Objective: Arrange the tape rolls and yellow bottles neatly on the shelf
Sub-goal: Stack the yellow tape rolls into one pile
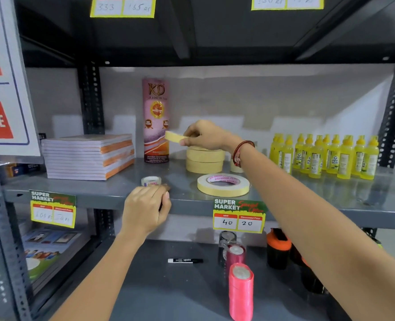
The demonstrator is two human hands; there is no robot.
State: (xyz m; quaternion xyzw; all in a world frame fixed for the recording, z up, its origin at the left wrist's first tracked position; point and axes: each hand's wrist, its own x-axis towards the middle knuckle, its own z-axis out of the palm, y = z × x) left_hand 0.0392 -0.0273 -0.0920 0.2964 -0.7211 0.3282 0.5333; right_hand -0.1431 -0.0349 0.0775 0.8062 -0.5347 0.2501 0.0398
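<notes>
My right hand (201, 135) pinches a thin cream masking tape roll (174, 137) and holds it tilted just above a stack of cream tape rolls (204, 161) at mid shelf. In front of the stack a wide cream roll (223, 184) lies flat. A small clear tape roll (151, 181) sits near the shelf's front edge. Just below it my left hand (145, 209) is curled around a brownish roll (166, 187) that is mostly hidden. Several yellow bottles (326, 156) stand in rows at the right. Another small cream roll (234, 166) peeks out behind my right wrist.
A tall pink tape tube (156, 121) stands left of the stack, beside a pile of notebooks (87, 156). The grey shelf (330, 195) carries price tags on its edge. On the lower shelf lie a marker (185, 260), pink ribbon spools (240, 290) and dark bottles (278, 249).
</notes>
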